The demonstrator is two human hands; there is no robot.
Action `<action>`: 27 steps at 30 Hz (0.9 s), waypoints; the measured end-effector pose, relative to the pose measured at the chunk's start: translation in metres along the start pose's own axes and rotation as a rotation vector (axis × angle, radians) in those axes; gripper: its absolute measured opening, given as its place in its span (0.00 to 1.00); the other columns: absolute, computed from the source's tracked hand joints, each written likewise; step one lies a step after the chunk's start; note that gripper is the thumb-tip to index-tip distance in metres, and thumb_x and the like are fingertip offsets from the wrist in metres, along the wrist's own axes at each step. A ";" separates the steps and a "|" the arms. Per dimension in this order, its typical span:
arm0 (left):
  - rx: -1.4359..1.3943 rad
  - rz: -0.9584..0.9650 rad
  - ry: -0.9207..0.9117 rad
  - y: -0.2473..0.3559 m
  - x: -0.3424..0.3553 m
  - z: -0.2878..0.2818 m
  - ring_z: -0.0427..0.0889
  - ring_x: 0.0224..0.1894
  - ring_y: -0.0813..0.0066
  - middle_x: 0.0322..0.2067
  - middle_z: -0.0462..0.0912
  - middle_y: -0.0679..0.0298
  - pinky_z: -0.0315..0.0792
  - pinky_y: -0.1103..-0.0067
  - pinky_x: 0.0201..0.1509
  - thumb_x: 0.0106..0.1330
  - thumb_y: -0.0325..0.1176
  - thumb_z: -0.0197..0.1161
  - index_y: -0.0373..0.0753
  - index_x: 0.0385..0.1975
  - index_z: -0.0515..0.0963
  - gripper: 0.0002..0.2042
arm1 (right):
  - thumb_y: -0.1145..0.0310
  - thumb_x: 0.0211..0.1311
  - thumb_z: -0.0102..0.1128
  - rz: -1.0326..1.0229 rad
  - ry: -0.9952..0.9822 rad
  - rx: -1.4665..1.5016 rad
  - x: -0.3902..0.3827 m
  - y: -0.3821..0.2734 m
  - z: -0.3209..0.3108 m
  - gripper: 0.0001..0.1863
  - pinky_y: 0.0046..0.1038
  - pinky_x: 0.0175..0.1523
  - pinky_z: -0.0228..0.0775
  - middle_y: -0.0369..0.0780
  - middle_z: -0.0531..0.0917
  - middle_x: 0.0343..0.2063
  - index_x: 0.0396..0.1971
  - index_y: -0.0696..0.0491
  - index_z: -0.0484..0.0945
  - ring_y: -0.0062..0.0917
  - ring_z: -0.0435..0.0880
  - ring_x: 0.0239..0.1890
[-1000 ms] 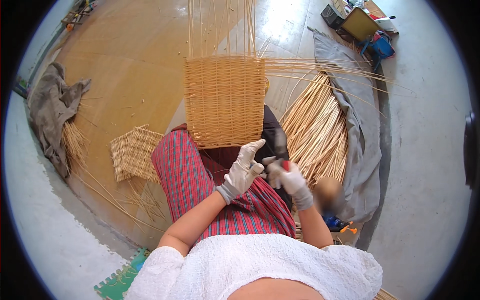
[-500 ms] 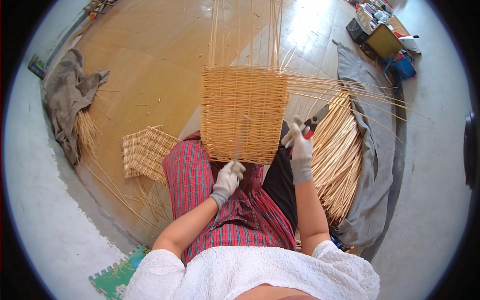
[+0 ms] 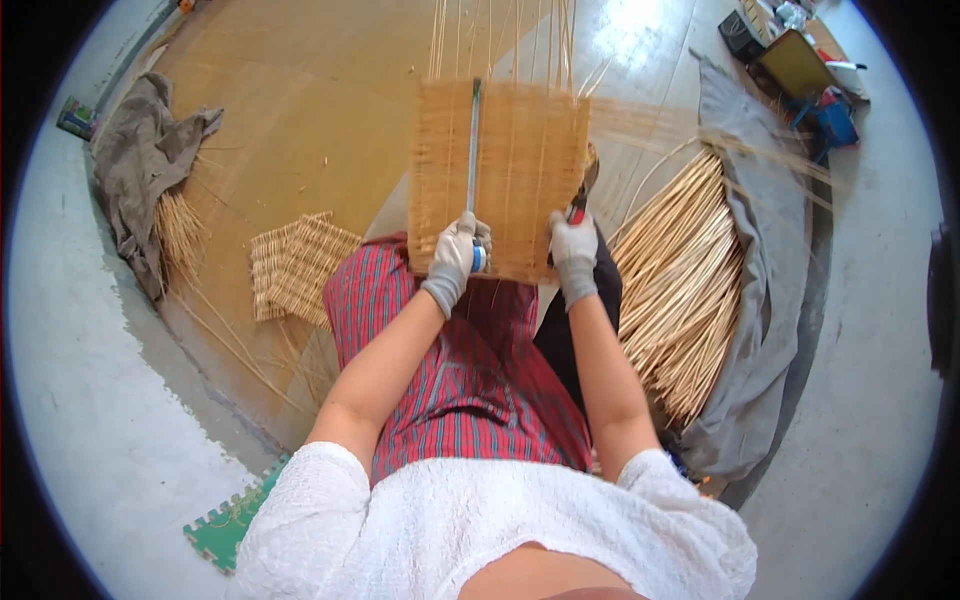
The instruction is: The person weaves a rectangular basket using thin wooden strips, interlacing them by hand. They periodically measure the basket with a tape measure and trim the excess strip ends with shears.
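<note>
A woven wicker panel stands over my lap, blurred by motion, with long loose strands rising from its far edge and others trailing right. My gloved left hand is closed around a tape measure, whose silver blade lies up the panel's face to about its far edge. Part of its blue case shows beside my fingers. At the panel's near right corner is my gloved right hand, closed on pruning shears with a red grip. The shears point away from me along the panel's right edge. My right fingertips are partly hidden.
Two small woven pieces lie on the floor at left. A thick bundle of wicker rods rests on grey cloth at right. More cloth partly covers strands at far left. A crate of odds and ends stands far right.
My left hand has moved away from me, carrying the tape farther up the panel. My right hand has moved left with the shears, to the panel's edge. The panel has shifted and blurred.
</note>
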State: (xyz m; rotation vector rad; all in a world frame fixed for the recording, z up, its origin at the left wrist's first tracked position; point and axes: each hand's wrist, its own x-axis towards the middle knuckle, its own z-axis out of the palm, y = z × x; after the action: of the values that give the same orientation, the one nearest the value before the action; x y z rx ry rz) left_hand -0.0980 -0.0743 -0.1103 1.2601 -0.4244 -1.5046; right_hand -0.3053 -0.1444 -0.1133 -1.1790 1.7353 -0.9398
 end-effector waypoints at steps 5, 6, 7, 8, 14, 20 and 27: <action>-0.101 -0.166 0.083 -0.075 -0.055 -0.020 0.78 0.20 0.71 0.23 0.80 0.61 0.78 0.69 0.23 0.81 0.45 0.51 0.37 0.42 0.75 0.16 | 0.59 0.61 0.65 0.002 0.024 -0.260 0.007 -0.039 -0.003 0.33 0.42 0.58 0.75 0.51 0.86 0.49 0.68 0.48 0.72 0.46 0.85 0.54; -0.068 -0.183 0.086 -0.073 -0.056 -0.017 0.80 0.23 0.70 0.25 0.80 0.60 0.80 0.69 0.26 0.81 0.45 0.51 0.36 0.44 0.74 0.16 | 0.58 0.62 0.65 -0.026 0.040 -0.271 0.009 -0.033 -0.002 0.33 0.42 0.58 0.75 0.51 0.86 0.49 0.67 0.49 0.73 0.46 0.85 0.54; -0.038 -0.170 0.115 -0.068 -0.055 -0.012 0.80 0.23 0.70 0.25 0.80 0.60 0.81 0.69 0.26 0.82 0.43 0.51 0.37 0.47 0.72 0.14 | 0.56 0.62 0.64 -0.065 0.058 -0.282 0.015 -0.029 -0.002 0.32 0.42 0.58 0.75 0.52 0.86 0.50 0.66 0.50 0.73 0.47 0.85 0.54; -0.042 -0.176 0.092 -0.065 -0.049 -0.006 0.80 0.23 0.70 0.26 0.80 0.60 0.81 0.69 0.26 0.82 0.41 0.51 0.38 0.47 0.70 0.11 | 0.56 0.62 0.65 -0.022 0.078 -0.234 0.030 -0.015 -0.004 0.30 0.40 0.59 0.75 0.50 0.87 0.48 0.63 0.53 0.76 0.46 0.86 0.53; -0.109 -0.242 0.098 -0.057 -0.052 -0.002 0.81 0.24 0.69 0.28 0.80 0.60 0.82 0.69 0.26 0.83 0.33 0.48 0.42 0.43 0.62 0.05 | 0.56 0.63 0.67 -0.019 0.067 -0.149 0.033 0.004 -0.002 0.29 0.37 0.54 0.78 0.46 0.89 0.42 0.61 0.54 0.77 0.39 0.89 0.47; -0.093 -0.227 0.076 -0.065 -0.049 -0.017 0.81 0.25 0.70 0.27 0.79 0.60 0.82 0.70 0.27 0.83 0.32 0.47 0.42 0.43 0.62 0.04 | 0.62 0.65 0.68 -0.004 0.015 0.038 0.017 -0.004 0.002 0.24 0.30 0.40 0.82 0.42 0.89 0.37 0.58 0.56 0.77 0.28 0.90 0.32; 0.042 -0.183 0.094 -0.083 -0.044 -0.013 0.81 0.27 0.71 0.28 0.80 0.61 0.81 0.70 0.32 0.82 0.32 0.50 0.38 0.52 0.67 0.07 | 0.61 0.61 0.68 -0.050 0.037 -0.075 0.021 0.007 -0.010 0.29 0.33 0.51 0.80 0.45 0.89 0.40 0.62 0.53 0.76 0.36 0.90 0.42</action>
State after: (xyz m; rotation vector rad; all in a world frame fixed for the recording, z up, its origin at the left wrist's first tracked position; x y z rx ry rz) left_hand -0.1339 -0.0016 -0.1599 1.4285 -0.2863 -1.5877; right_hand -0.3217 -0.1606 -0.1204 -1.2663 1.7916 -0.9388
